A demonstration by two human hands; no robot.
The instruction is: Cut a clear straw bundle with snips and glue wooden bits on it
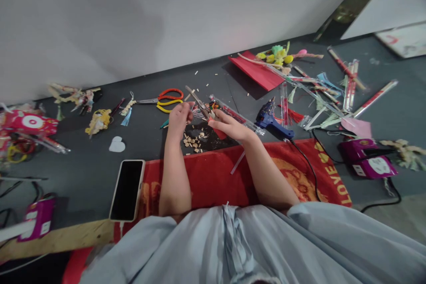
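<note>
My right hand is closed around red-handled scissors, their metal blades pointing away and to the left. Close beside the blades, my left hand has its fingers pinched together; a thin pale stick shows just beyond its fingertips, but whether it is held I cannot tell. Below the hands lies a small heap of cut wooden bits. Behind the scissors is a bundle of thin striped strands, partly hidden. A clear-wrapped red stick lies just past my right hand.
Scissors with orange and yellow handles lie left of my hands, near a white phone. A blue glue gun rests at right, its cord crossing the red towel. Wrapped sticks, tassels and a red card fill the right side.
</note>
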